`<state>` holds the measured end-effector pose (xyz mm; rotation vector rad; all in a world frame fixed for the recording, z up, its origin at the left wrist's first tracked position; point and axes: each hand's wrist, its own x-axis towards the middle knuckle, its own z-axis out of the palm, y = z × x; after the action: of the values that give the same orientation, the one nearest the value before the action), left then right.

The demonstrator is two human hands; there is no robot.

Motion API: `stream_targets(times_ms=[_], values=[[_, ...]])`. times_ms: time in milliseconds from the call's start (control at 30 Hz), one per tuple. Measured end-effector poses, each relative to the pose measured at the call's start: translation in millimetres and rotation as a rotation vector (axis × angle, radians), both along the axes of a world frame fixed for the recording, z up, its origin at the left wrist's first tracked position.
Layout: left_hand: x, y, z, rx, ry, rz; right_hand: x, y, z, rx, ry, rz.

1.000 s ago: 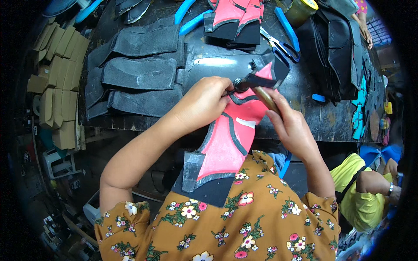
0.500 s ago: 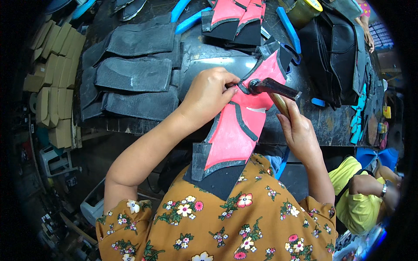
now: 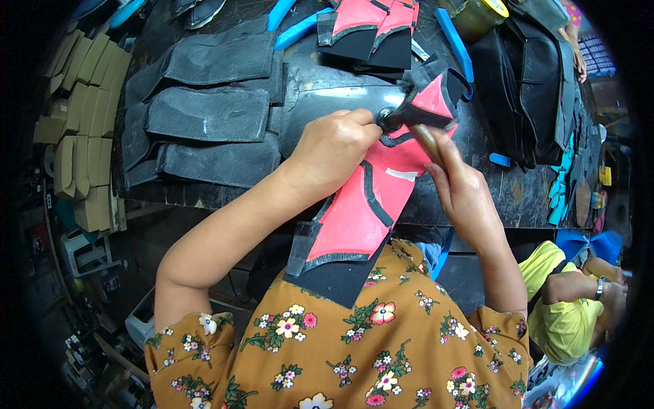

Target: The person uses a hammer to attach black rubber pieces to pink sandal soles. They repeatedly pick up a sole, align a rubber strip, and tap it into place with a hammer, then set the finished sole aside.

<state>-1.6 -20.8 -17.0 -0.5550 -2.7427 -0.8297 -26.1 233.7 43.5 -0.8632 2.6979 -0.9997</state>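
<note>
A long panel [image 3: 351, 218] with a pink face, black strips along its edges and a black backing slants from my lap up onto the dark table. My left hand [image 3: 337, 151] is closed in a pinch at the panel's left edge, near its narrow middle; the fingertips are partly hidden. In my right hand [image 3: 469, 194] is a hammer [image 3: 427, 144], gripped by its wooden handle. Its dark metal head lies over the panel's edge just beyond my left fingertips. Whether the head touches the panel, I cannot tell.
Stacked dark grey padded pieces [image 3: 208, 112] cover the table's left side. More pink panels [image 3: 364, 17] lie at the back, near blue strips [image 3: 453, 44] and a yellow-rimmed jar [image 3: 480, 17]. A black bag [image 3: 521, 88] stands right. A person in yellow [image 3: 565, 307] is at lower right.
The hammer head has shifted slightly left and away from me, closer to my left fingers. The panel's near end has swung a little left. My left hand keeps its pinch.
</note>
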Motion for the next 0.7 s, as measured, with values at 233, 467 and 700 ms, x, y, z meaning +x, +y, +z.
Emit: stream_targets(times_ms=[233, 467, 700], values=[[1.0, -1.1, -2.5, 0.052, 0.03, 0.008, 8.7, -0.4, -13.0, -0.134, 0.148, 0.065], [5.3, -14.0, 10.1, 0.417, -0.43, 0.134, 9.0, 0.1, -21.8, 0.137, 0.043, 0.009], [11.8, -8.5, 0.7, 0.11, -0.072, 0.026, 7.3, -0.1, -17.0, -0.021, 0.048, -0.005]])
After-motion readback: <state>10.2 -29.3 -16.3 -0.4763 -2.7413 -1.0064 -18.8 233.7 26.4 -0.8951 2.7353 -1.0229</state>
